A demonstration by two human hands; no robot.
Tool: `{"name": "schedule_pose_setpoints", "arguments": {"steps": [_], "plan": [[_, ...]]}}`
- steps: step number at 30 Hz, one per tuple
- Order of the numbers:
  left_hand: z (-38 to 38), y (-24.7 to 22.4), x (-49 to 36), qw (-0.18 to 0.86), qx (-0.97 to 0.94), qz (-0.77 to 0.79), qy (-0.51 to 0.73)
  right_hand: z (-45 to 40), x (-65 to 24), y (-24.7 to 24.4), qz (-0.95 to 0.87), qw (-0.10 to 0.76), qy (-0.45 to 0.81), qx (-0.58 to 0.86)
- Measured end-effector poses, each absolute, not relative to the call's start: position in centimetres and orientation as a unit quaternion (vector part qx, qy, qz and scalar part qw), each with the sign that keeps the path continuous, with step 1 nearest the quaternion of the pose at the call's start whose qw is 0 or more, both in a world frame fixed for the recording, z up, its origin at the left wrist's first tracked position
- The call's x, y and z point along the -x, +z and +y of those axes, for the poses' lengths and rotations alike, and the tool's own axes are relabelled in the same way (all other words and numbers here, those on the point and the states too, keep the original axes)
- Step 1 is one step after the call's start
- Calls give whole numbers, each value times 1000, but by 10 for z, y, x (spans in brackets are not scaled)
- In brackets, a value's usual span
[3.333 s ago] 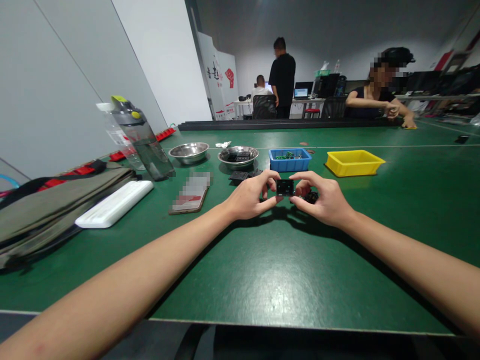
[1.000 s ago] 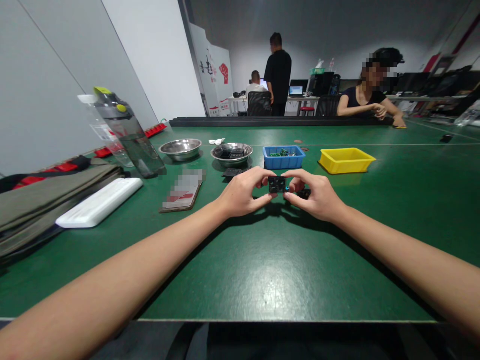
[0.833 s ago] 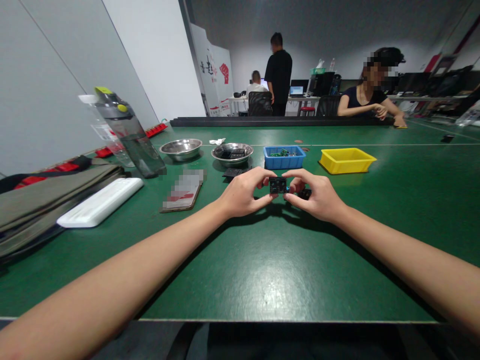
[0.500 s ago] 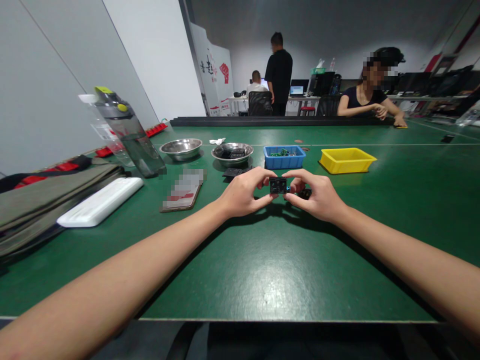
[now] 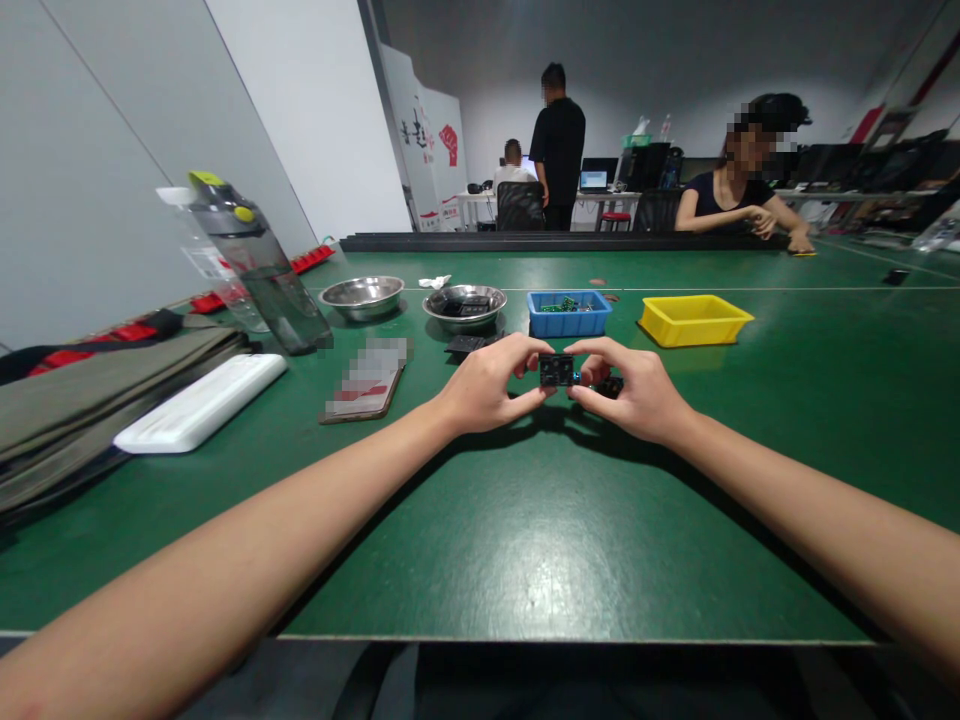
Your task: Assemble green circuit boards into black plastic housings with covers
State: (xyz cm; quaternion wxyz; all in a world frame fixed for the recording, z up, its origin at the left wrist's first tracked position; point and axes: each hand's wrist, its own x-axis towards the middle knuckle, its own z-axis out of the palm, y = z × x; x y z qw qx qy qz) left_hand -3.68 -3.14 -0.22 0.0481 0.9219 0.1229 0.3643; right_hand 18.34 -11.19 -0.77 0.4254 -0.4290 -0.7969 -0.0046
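A small black rectangular plastic part [image 5: 556, 371] is held up between both hands, a little above the green table [image 5: 525, 540]. My left hand [image 5: 499, 382] pinches its left side with thumb and forefinger. My right hand [image 5: 628, 388] grips its right side the same way, and a small blue bit [image 5: 577, 378] shows at that edge. Behind the right fingers lies another dark piece [image 5: 611, 387], partly hidden. Black plastic pieces [image 5: 466, 347] lie beyond my left hand, in front of a steel bowl [image 5: 465, 308] with more black parts in it.
Past the hands stand a blue bin [image 5: 568, 315] of green circuit boards, a yellow bin [image 5: 694, 322] and a second steel bowl [image 5: 363, 299]. To the left are a phone [image 5: 367, 380], a white power bank [image 5: 202, 403], a bottle [image 5: 259, 270] and a bag [image 5: 97, 400]. A co-worker [image 5: 750, 190] sits across.
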Motion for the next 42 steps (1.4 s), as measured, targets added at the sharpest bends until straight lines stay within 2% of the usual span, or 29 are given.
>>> {"name": "schedule_pose_setpoints", "arguments": {"steps": [42], "plan": [[-33,-1,38,56,-922,129,360,-113,-184,-9,-789,441,28,427]]}}
